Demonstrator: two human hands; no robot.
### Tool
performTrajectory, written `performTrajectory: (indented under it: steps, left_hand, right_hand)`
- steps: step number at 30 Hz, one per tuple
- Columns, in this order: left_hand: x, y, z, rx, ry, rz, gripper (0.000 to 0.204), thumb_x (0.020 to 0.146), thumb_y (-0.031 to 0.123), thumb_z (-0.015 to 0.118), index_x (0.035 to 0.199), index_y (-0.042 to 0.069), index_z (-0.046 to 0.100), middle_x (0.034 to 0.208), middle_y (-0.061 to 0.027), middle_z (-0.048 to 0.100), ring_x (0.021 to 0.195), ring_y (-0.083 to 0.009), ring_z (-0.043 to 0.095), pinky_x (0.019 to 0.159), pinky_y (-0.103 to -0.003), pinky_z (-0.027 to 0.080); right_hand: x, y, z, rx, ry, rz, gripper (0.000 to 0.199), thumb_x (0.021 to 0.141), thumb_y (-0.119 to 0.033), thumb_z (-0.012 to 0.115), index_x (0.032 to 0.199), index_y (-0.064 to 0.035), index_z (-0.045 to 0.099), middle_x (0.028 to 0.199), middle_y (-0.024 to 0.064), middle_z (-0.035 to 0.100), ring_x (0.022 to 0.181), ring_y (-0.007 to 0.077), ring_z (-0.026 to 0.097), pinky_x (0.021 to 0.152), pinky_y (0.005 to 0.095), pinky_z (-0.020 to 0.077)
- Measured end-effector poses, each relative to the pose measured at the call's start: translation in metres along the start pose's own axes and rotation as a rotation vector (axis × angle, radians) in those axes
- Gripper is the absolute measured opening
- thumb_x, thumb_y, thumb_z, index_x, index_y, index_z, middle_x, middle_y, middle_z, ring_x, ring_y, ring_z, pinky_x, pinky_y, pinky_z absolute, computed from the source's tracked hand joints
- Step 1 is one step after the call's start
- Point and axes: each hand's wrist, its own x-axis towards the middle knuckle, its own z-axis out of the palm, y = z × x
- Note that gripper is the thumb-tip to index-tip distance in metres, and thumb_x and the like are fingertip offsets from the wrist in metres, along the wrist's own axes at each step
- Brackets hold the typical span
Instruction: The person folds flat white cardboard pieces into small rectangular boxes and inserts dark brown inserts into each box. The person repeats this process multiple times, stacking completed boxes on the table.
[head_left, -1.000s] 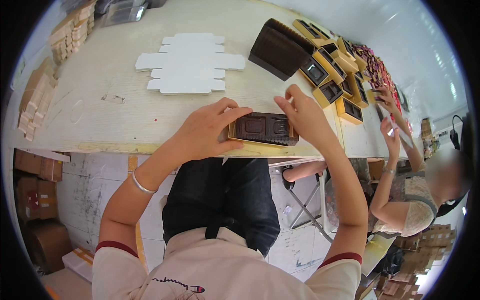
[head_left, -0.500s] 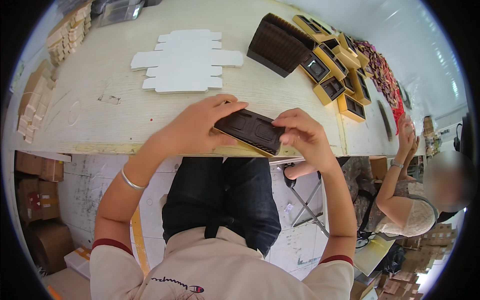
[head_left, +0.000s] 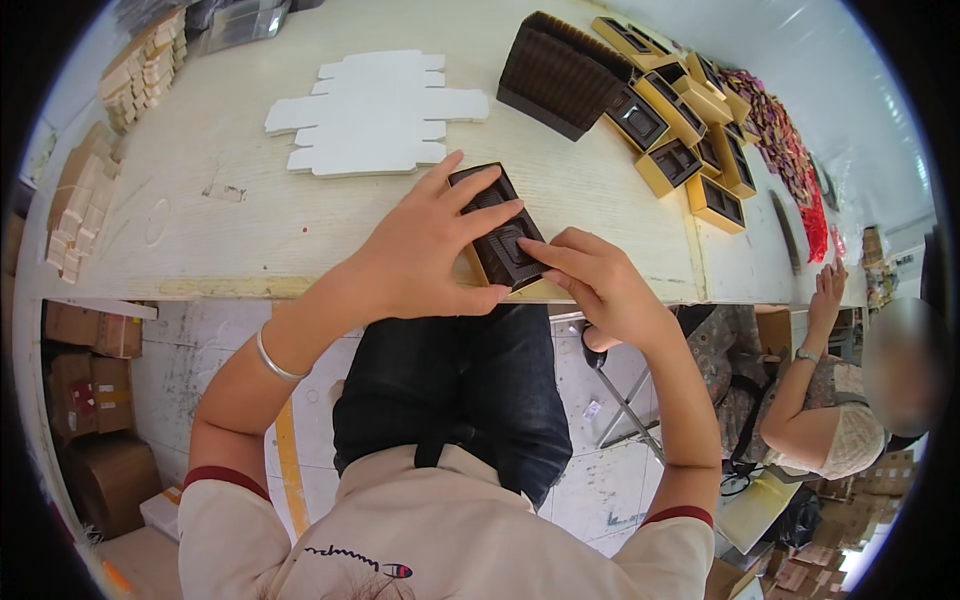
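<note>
A dark brown moulded plastic tray (head_left: 497, 226) lies in a gold box at the near edge of the pale wooden table (head_left: 250, 215). My left hand (head_left: 425, 250) covers its left side, fingers spread over the top and thumb under the near end. My right hand (head_left: 590, 275) presses its fingertips on the tray's near right corner. The tray points away from me, turned lengthwise. Most of the gold box is hidden under the tray and my hands.
Flat white die-cut box blanks (head_left: 375, 110) lie further back. A stack of brown trays (head_left: 560, 75) and several gold boxes with brown inserts (head_left: 690, 140) sit at the back right. Small cartons (head_left: 110, 100) line the left edge. Another person (head_left: 850, 400) sits to the right.
The tray has swung from lying crosswise to pointing away from me. My left hand has slid over its left side and my right hand has dropped to its near corner.
</note>
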Motion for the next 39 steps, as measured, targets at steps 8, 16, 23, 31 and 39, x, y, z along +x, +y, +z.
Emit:
performTrajectory:
  steps: [8, 16, 23, 31, 39]
  left_hand:
    - [-0.009, -0.001, 0.02, 0.139, 0.045, 0.122, 0.05, 0.087, 0.039, 0.061, 0.13, 0.013, 0.056, 0.141, -0.0162, 0.043, 0.133, -0.0412, 0.033, 0.108, -0.053, 0.03]
    - [0.002, -0.012, -0.011, 0.124, -0.019, 0.131, 0.072, 0.081, 0.05, 0.062, 0.136, 0.006, 0.047, 0.145, -0.0146, 0.038, 0.136, -0.0359, 0.03, 0.11, -0.057, 0.022]
    - [0.008, -0.015, -0.023, 0.049, -0.047, 0.185, 0.079, 0.06, 0.04, 0.082, 0.125, 0.006, 0.053, 0.121, -0.0112, 0.052, 0.114, -0.0315, 0.048, 0.103, -0.047, 0.034]
    - [0.004, -0.016, -0.015, -0.078, -0.158, 0.1, 0.071, 0.06, 0.046, 0.081, 0.113, 0.006, 0.056, 0.107, -0.0091, 0.058, 0.108, -0.0306, 0.051, 0.107, -0.045, 0.031]
    - [-0.021, -0.071, -0.053, 0.185, 0.132, -0.075, 0.069, 0.066, 0.033, 0.082, 0.123, 0.005, 0.054, 0.125, -0.0133, 0.055, 0.122, -0.0323, 0.045, 0.104, -0.042, 0.036]
  right_hand:
    - [-0.006, -0.009, 0.014, -0.308, 0.057, -0.023, 0.055, 0.074, -0.026, 0.074, 0.12, -0.0002, 0.057, 0.113, 0.02, 0.054, 0.1, 0.0353, 0.057, 0.081, 0.0396, 0.0476]
    - [-0.008, -0.015, 0.068, -0.436, 0.378, 0.084, 0.057, 0.07, -0.029, 0.078, 0.113, 0.0012, 0.055, 0.119, 0.0254, 0.05, 0.107, 0.0403, 0.051, 0.094, 0.0478, 0.04]
    - [-0.025, -0.009, 0.047, -0.101, 0.274, 0.017, 0.055, 0.061, -0.012, 0.074, 0.111, -0.0023, 0.055, 0.115, 0.0196, 0.052, 0.105, 0.0396, 0.051, 0.094, 0.0473, 0.0398]
    - [-0.033, -0.01, 0.038, -0.146, 0.204, 0.057, 0.058, 0.065, -0.022, 0.082, 0.114, -0.0039, 0.056, 0.115, 0.0205, 0.05, 0.106, 0.0405, 0.05, 0.092, 0.0446, 0.0415]
    - [-0.037, 0.016, -0.116, -0.169, 0.318, 0.373, 0.062, 0.073, -0.025, 0.079, 0.125, -0.0017, 0.055, 0.12, 0.0155, 0.057, 0.117, 0.0304, 0.053, 0.1, 0.0426, 0.0413]
